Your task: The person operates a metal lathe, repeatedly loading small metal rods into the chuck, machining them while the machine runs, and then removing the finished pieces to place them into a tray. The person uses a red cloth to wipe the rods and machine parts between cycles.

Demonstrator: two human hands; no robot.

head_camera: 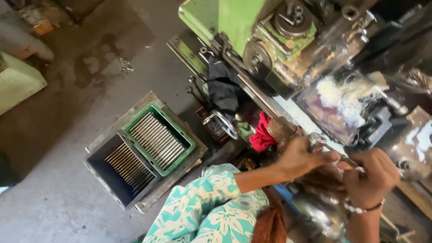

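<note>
Both the left hand and the right hand are clamping their fingers on 1 thin metal rod beside the green lathe, while many rods are lying sorted in the green tray and grey bin on the floor.

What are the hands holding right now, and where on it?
Both hold a thin metal rod: the left hand near its ringed end, the right hand at the other end.
</note>
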